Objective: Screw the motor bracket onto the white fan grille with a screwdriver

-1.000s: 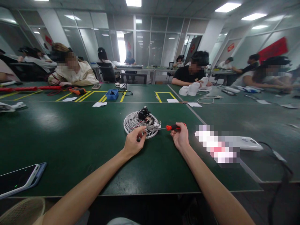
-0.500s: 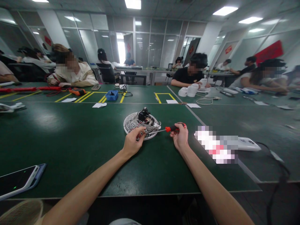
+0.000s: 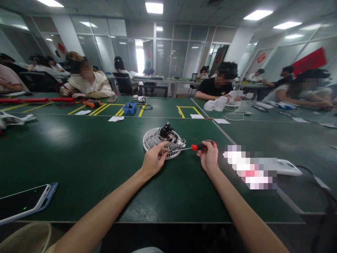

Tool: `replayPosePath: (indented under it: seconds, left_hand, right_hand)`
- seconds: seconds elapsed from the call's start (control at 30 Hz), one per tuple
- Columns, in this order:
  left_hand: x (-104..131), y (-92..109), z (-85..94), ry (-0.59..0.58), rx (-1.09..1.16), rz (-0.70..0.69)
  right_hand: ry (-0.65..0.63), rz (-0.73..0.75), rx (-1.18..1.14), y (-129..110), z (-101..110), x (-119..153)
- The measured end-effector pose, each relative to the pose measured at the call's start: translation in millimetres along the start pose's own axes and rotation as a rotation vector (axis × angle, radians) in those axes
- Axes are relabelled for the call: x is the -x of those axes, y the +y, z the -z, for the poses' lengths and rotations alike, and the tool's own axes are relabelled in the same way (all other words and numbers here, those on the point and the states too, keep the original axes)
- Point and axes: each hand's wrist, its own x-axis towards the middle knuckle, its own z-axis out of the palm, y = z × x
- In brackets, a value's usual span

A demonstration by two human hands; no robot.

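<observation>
A screwdriver [image 3: 202, 145] with a red and black handle lies in my right hand [image 3: 209, 157], whose fingers are wrapped round it. Its thin shaft points left, almost level, toward my left hand [image 3: 154, 160]. The thumb and fingers of that hand are pinched together at the shaft's tip; whatever is between them is too small to make out. Just beyond sits a white round fan grille [image 3: 150, 140], lying flat on the table. On the grille rests a black fan motor [image 3: 166, 130] with loose wires around it. My left fingers cover part of the grille's near edge.
On the green table [image 3: 105, 151] a phone [image 3: 23, 202] lies at the left. To the right are a blurred-out bright object [image 3: 247, 168] and a white device [image 3: 289, 167] with a cable. A blue bin [image 3: 130, 108] stands farther back. Several people sit around.
The whole view has shifted slightly, so everything appears a little farther right. Both hands keep nearly the same pose, with the screwdriver still pointing to the left fingertips.
</observation>
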Motion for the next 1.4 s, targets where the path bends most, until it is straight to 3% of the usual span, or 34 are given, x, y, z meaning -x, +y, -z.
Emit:
replayPosePath:
  seconds: [0.6, 1.2, 1.4]
  left_hand:
    - [0.8, -4.1, 0.5, -0.061, -0.009, 0.011]
    - [3.2, -8.2, 1.9, -0.129, -0.036, 0.071]
    - [1.0, -6.7, 3.5, -0.106, -0.030, 0.118]
  right_hand:
    - [0.019, 0.007, -0.007, -1.5, 0.3, 1.5]
    - [0.005, 0.226, 0.107, -3.1, -6.8, 15.0]
    - [0.053, 0.195, 0.037, -6.5, -9.8, 17.4]
